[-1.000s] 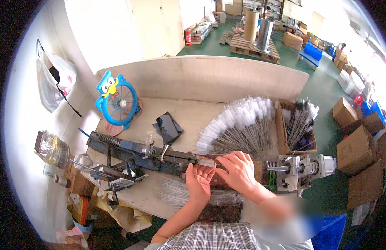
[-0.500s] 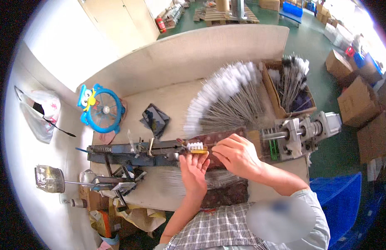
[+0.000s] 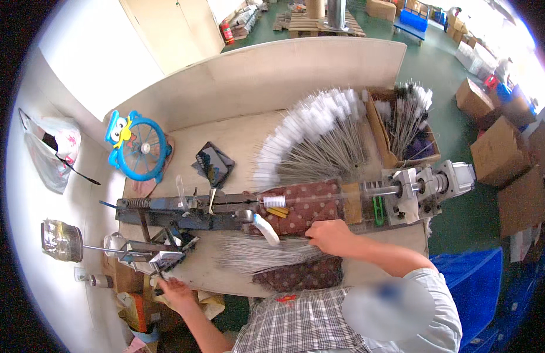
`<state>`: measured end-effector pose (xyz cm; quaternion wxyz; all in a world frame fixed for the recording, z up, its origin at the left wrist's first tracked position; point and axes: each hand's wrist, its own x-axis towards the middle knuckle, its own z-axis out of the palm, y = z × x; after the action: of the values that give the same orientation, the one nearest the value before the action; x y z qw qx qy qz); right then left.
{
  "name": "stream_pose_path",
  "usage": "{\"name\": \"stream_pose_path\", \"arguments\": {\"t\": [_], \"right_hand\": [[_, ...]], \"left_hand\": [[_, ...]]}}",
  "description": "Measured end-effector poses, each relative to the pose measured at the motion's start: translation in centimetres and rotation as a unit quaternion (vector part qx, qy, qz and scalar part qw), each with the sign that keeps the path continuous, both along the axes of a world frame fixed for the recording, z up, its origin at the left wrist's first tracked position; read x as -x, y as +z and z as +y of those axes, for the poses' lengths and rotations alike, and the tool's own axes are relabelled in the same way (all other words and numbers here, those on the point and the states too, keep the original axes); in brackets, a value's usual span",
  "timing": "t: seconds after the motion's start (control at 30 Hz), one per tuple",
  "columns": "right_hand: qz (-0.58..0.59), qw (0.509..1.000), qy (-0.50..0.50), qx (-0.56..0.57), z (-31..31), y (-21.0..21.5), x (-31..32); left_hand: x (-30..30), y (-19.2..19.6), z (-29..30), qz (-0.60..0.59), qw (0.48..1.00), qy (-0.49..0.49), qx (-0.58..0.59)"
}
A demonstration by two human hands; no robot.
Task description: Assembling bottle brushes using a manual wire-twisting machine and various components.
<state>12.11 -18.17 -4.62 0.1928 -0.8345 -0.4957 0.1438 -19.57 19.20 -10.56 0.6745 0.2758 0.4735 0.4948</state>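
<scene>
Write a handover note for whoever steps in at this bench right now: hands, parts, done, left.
Left hand: at the bench's near-left edge, by the metal lever fixture; grip unclear.
Right hand: resting on the loose bundle of bare wires on the patterned cloth.
Machine: a white brush piece sits at its middle.
Done: finished white-tipped brushes fanned behind, more in the cardboard box.
Left: the wire bundle.
</scene>
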Motion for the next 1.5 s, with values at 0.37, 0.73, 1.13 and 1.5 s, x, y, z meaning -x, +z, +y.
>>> {"name": "stream_pose_path", "arguments": {"t": [0.37, 0.73, 1.13, 1.5], "right_hand": [[-0.005, 0.997, -0.071, 0.043, -1.6, 3.6, -0.6], [-0.078, 0.996, -0.039, 0.01, -3.6, 3.3, -0.3], [-0.138, 0.981, -0.079, 0.113, -4.7, 9.8, -0.6], [-0.12, 0.958, -0.169, -0.196, -6.8, 13.6, -6.4]], "left_hand": [[-2.7, 0.5, -2.3, 0.034, 0.999, 0.033, -0.001], [-20.4, 6.7, -20.7, -0.031, 0.907, -0.414, 0.074], [-18.4, 15.8, -17.5, -0.229, 0.863, -0.413, 0.18], [-28.1, 12.8, -24.4, 0.074, 0.636, -0.629, -0.441]]}}
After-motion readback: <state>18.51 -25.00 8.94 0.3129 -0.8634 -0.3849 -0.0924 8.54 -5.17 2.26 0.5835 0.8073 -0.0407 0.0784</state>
